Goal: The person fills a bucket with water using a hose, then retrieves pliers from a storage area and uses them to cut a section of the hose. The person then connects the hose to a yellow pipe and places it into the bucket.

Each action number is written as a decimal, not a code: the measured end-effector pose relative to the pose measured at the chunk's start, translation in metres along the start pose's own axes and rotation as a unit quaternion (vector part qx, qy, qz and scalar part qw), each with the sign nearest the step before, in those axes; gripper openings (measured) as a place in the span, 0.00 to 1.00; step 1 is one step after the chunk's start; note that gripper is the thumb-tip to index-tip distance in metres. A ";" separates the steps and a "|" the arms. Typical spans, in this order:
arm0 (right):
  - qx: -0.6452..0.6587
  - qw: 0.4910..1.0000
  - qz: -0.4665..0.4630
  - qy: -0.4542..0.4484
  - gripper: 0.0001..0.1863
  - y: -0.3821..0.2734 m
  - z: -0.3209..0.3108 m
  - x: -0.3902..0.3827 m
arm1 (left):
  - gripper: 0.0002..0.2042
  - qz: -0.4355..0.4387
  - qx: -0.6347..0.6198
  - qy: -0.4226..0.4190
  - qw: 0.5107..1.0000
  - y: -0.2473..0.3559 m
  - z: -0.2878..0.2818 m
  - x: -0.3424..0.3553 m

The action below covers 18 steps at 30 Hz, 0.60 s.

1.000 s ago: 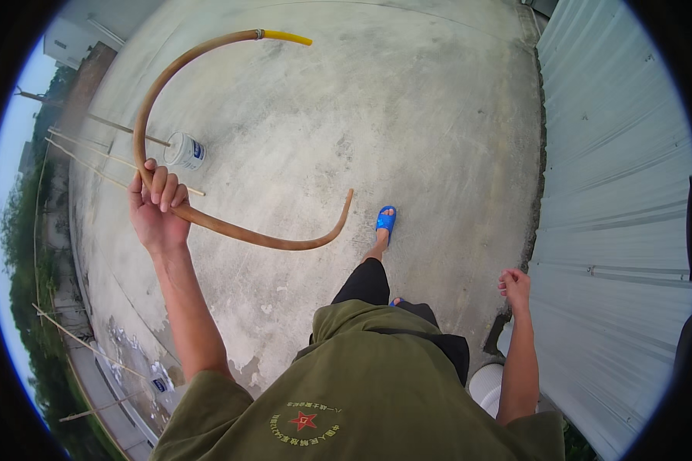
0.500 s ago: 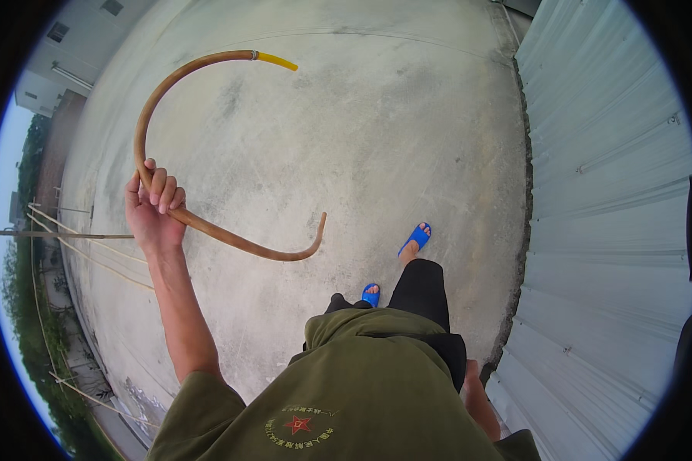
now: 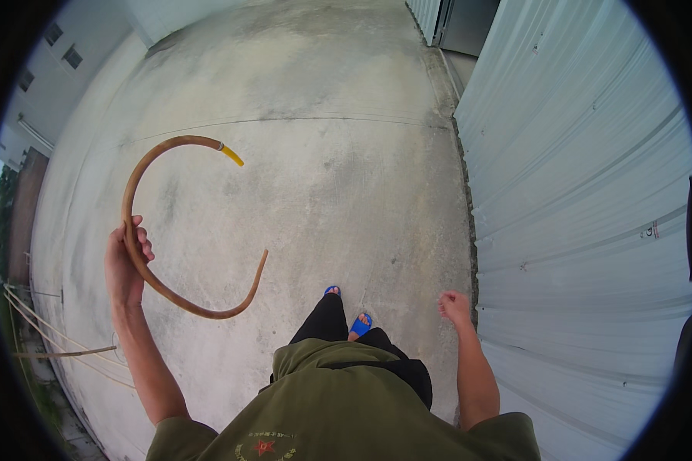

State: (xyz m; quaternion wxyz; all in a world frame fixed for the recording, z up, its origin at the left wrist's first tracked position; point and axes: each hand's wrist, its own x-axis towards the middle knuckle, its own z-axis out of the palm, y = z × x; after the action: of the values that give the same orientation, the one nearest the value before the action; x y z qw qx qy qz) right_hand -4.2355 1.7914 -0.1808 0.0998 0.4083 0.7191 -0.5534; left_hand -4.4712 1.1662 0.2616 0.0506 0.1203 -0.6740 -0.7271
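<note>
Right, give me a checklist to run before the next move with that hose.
1. Left hand closed around the hose: ok, gripped mid-length.
2. Right hand free: ok, loosely closed, holds nothing.
3. Both hose ends off the floor: cannot tell; the yellow tip and the bare end curl free.
4. Hose clear of the legs: ok, it hangs to the left of the sandals.
5. Clear of the metal wall: ok, the wall stands on the right, apart from the right hand.
</note>
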 end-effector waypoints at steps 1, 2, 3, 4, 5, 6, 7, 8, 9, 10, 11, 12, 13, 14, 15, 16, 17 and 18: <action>-0.008 1.000 -0.030 -0.001 0.09 -0.024 0.000 0.029 | 0.20 -0.016 -0.001 0.010 1.000 -0.005 0.018 0.027; -0.014 0.998 -0.059 -0.003 0.09 -0.047 0.001 0.058 | 0.20 -0.022 -0.004 -0.042 0.999 -0.009 0.029 0.057; -0.019 0.996 -0.087 -0.005 0.10 -0.070 0.001 0.088 | 0.21 -0.030 -0.005 -0.052 0.998 -0.016 0.048 0.084; -0.033 0.997 -0.066 -0.007 0.09 -0.077 0.002 0.115 | 0.21 -0.041 -0.007 -0.066 0.997 -0.025 0.073 0.111; -0.045 0.998 -0.048 -0.006 0.09 -0.075 0.006 0.137 | 0.22 -0.049 -0.011 -0.083 0.995 -0.032 0.098 0.142; -0.068 0.997 -0.023 -0.017 0.09 -0.058 -0.004 0.142 | 0.23 -0.063 0.002 -0.060 0.996 -0.047 0.116 0.146; -0.080 0.996 0.007 -0.043 0.09 -0.073 0.010 0.150 | 0.21 -0.059 0.015 -0.049 0.997 -0.041 0.134 0.170; -0.084 0.995 0.017 -0.050 0.09 -0.094 0.014 0.160 | 0.20 -0.032 0.024 -0.068 0.997 -0.024 0.160 0.200; -0.163 0.984 0.050 -0.047 0.09 -0.049 -0.010 0.177 | 0.19 -0.059 0.017 -0.089 0.994 -0.040 0.188 0.241; -0.124 0.986 0.075 -0.085 0.08 -0.049 -0.011 0.178 | 0.19 -0.047 0.035 -0.100 0.993 -0.032 0.216 0.268; -0.199 0.963 0.143 -0.113 0.09 -0.039 -0.022 0.183 | 0.18 -0.045 0.041 -0.118 0.991 -0.032 0.250 0.300; -0.146 0.965 0.194 -0.097 0.09 -0.050 -0.017 0.174 | 0.18 -0.040 0.069 -0.126 0.989 -0.024 0.282 0.324; -0.107 0.959 0.252 -0.068 0.09 -0.059 -0.028 0.158 | 0.18 -0.042 0.080 -0.136 0.987 -0.023 0.310 0.332; -0.091 0.956 0.263 -0.090 0.08 -0.091 -0.010 0.190 | 0.18 -0.015 0.111 -0.089 0.990 0.004 0.300 0.333; -0.065 0.956 0.276 -0.078 0.09 -0.087 -0.020 0.181 | 0.18 -0.018 0.124 -0.126 0.984 0.001 0.343 0.368; -0.045 0.958 0.275 -0.074 0.09 -0.090 -0.024 0.184 | 0.18 -0.005 0.139 -0.142 0.980 0.003 0.376 0.396; -0.105 0.958 0.243 -0.107 0.10 -0.110 -0.020 0.215 | 0.18 0.017 0.147 -0.138 0.979 0.012 0.395 0.416; -0.146 0.950 0.254 -0.106 0.11 -0.103 -0.029 0.204 | 0.18 0.008 0.148 -0.185 0.972 -0.008 0.449 0.459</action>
State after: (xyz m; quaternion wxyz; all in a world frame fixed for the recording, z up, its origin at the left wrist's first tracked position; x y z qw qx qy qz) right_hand -4.4304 1.9081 -0.2183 0.3715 0.4976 0.6496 -0.4387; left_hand -5.0234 1.4933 0.2330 -0.0874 -0.0160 -0.7725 -0.6287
